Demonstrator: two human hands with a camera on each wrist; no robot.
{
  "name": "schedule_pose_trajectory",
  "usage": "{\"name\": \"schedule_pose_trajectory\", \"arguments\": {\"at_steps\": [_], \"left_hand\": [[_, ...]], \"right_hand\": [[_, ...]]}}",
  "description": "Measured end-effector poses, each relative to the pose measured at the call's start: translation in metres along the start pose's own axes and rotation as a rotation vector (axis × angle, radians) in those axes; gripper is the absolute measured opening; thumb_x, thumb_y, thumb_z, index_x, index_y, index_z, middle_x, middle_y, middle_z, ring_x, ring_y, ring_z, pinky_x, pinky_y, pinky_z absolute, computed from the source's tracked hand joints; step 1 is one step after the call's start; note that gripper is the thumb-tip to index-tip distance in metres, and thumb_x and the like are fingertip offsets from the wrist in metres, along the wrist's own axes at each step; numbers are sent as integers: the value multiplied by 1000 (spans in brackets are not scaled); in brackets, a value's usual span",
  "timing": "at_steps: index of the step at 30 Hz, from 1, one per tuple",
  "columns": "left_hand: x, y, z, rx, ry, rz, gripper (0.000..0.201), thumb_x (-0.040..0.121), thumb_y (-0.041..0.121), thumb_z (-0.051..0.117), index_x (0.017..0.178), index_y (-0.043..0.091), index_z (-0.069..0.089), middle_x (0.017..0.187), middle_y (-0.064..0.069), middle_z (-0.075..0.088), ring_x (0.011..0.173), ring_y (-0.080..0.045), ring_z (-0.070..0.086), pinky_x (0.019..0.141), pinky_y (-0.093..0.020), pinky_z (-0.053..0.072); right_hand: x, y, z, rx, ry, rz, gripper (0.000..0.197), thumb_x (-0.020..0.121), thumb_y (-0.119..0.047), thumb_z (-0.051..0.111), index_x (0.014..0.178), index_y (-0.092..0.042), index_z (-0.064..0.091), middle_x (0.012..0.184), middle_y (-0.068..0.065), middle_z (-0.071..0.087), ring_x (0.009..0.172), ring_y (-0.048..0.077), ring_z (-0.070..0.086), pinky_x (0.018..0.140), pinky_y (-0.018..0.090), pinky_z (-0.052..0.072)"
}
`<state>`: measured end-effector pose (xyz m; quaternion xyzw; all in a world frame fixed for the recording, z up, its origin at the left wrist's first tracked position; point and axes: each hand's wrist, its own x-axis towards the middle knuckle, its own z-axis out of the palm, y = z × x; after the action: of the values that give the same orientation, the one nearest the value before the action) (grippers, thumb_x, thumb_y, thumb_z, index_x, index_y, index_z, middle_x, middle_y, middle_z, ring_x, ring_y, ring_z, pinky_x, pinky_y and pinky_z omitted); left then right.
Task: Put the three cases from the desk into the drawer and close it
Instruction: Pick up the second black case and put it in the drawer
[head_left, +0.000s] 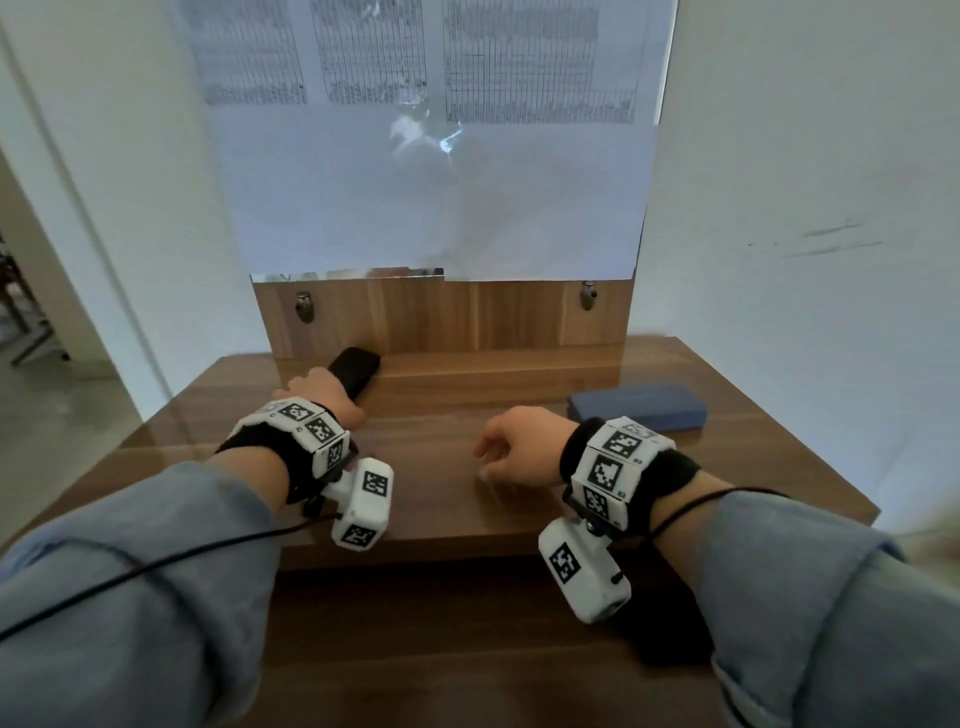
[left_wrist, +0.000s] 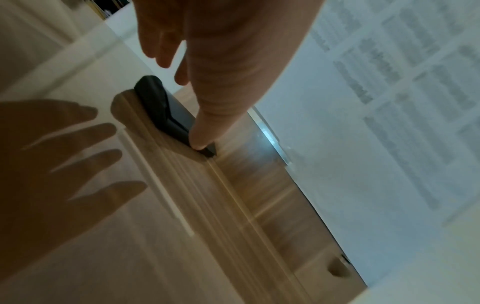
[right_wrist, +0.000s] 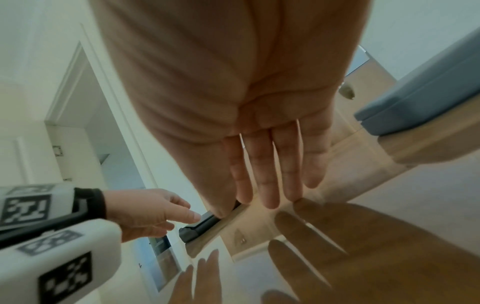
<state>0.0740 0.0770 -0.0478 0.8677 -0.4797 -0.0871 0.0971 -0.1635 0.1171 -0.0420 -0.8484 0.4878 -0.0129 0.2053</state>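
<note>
Your left hand (head_left: 324, 392) reaches to the back left of the glossy brown wooden counter (head_left: 426, 483). Its grip is loose, with the fingers nearly straight and the thumb (left_wrist: 205, 131) pressing the near end of the black rounded oblong case (head_left: 355, 370). Nothing is clasped yet. That case lies flat on a raised wooden ledge (head_left: 498, 371) at the counter's back, and its long axis runs from your hand away toward the wall, slanting slightly right.

Your right hand (head_left: 522, 447) hovers over the middle of the counter with an empty grip, the fingers (right_wrist: 265, 174) straight and held together. Just beyond its wrist the grey-blue flat rectangular case (head_left: 636, 408) lies with its long axis across the counter, left to right.
</note>
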Motion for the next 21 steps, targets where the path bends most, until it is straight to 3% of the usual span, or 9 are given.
{"name": "schedule_pose_trajectory", "arguments": {"at_steps": [3, 6, 9, 12, 15, 21], "left_hand": [[16, -5, 2, -9, -33, 1, 45, 84, 30, 68, 115, -2, 62, 114, -20, 69, 104, -34, 66, 86, -36, 52], [29, -11, 8, 12, 20, 12, 43, 91, 29, 60, 117, -5, 64, 119, -22, 67, 112, -34, 63, 88, -37, 49], [40, -18, 11, 8, 27, -4, 45, 89, 29, 64, 117, -6, 64, 114, -23, 67, 111, -36, 63, 88, -39, 48], [47, -18, 13, 12, 11, 1, 42, 86, 30, 69, 108, -6, 67, 88, -15, 57, 89, -32, 60, 82, -38, 48], [39, -10, 7, 4, -12, -4, 37, 79, 35, 75, 69, 5, 56, 69, -10, 57, 73, -28, 58, 68, -32, 46], [2, 3, -2, -10, -99, 94, 44, 67, 45, 81, 69, 9, 55, 67, -6, 61, 61, -20, 58, 56, -27, 43]], "right_hand": [[8, -2, 1, -22, -8, 2, 36, 90, -31, 59, 124, -18, 61, 121, -1, 66, 113, 18, 60, 98, 31, 48], [13, -2, 2, -37, 4, 7, 36, 90, -33, 59, 124, -20, 61, 121, -3, 66, 113, 16, 59, 97, 31, 48], [12, -1, 1, -24, -3, 5, 38, 90, -32, 59, 126, -20, 60, 123, -2, 65, 115, 17, 59, 99, 30, 47], [12, 1, 1, 5, -31, 11, 38, 90, -31, 60, 126, -19, 60, 125, -1, 64, 116, 17, 58, 100, 31, 47], [11, 4, 0, 25, -32, 17, 38, 90, -30, 61, 126, -18, 60, 125, 0, 64, 116, 18, 59, 100, 32, 48], [8, 1, 2, 31, -14, 23, 39, 90, -26, 61, 128, -17, 57, 124, 1, 64, 115, 18, 59, 99, 31, 48]]}}
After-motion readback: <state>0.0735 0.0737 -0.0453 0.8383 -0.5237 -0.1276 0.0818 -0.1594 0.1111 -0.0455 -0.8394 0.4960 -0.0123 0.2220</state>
